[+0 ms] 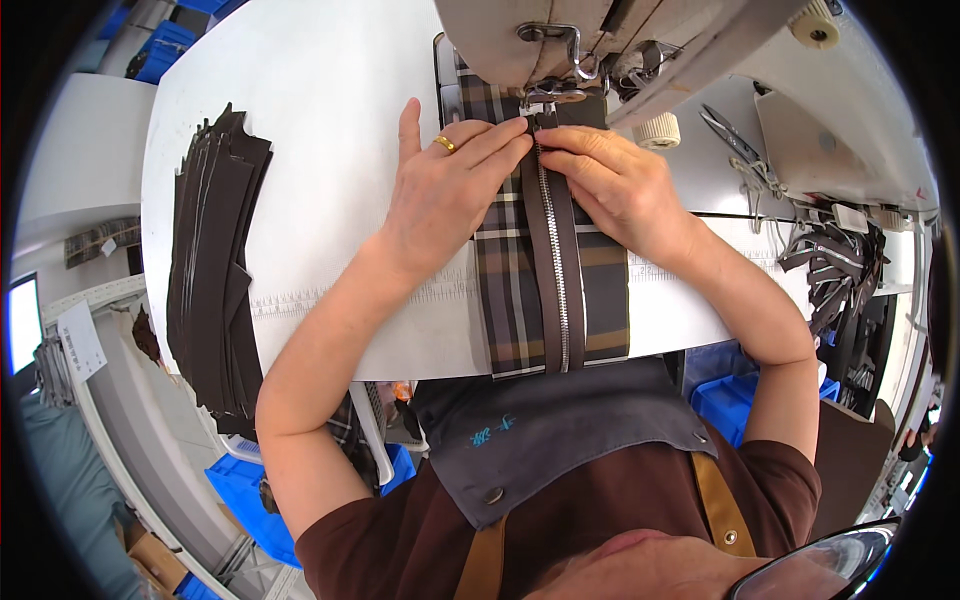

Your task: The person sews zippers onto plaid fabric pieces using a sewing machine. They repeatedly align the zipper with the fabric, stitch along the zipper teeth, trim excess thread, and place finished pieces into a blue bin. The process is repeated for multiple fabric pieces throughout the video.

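A plaid fabric strip (500, 275) runs from the table's front edge up to a sewing machine's presser foot (540, 104). Along its middle lies a brown zipper (550, 240) with silver metal teeth. My left hand (450, 175), with a gold ring, rests at the zipper's left edge just short of the foot; its fingers are stretched out and its thumb stands apart. On the other side, my right hand (615, 180) is closed, thumb and fingers pinching the zipper tape. The fingertips hide part of the zipper near the foot.
The sewing machine head (620, 40) overhangs the far side. A stack of dark brown fabric pieces (215, 270) lies at the left. Scissors (730, 135) lie at the far right, with bundled zipper strips (840, 265) nearer. Blue bins (735, 400) sit below the table.
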Motion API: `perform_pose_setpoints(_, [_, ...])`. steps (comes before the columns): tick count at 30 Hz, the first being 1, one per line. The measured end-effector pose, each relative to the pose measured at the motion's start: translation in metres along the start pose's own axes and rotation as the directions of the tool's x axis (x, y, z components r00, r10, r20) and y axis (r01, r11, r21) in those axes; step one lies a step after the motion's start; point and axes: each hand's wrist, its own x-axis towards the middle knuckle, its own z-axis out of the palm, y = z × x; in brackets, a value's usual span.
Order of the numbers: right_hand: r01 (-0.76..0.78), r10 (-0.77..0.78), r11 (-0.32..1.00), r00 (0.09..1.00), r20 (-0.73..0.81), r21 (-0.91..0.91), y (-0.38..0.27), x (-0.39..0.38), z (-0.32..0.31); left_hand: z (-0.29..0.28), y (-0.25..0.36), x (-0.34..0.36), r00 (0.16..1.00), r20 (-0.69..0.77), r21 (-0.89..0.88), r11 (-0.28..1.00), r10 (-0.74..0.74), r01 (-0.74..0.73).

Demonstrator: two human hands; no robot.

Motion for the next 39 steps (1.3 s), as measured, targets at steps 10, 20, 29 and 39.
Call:
perform_pose_setpoints(10, [0.025,-0.029,0.99,0.999,-0.028,-0.138,0.002,-0.001,0.002,0.001,0.001,0.0,1.0,-0.01,-0.022,1.0,-0.021,0.02])
perform_pose_setpoints(20, [0.018,-0.021,0.988,1.0,-0.021,-0.155,0.002,0.0,0.003,0.001,0.001,0.0,1.0,-0.019,-0.017,1.0,-0.015,0.015])
perform_pose_setpoints(29, [-0.015,0.021,0.995,0.998,0.059,-0.098,0.002,0.0,-0.003,0.002,0.004,0.003,1.0,0.001,0.008,1.0,-0.015,0.015])
perform_pose_setpoints(39, [0.029,-0.001,0.958,0.995,0.097,-0.284,-0.005,0.005,-0.004,-0.019,0.011,-0.007,0.992,0.084,0.054,0.995,-0.09,0.086])
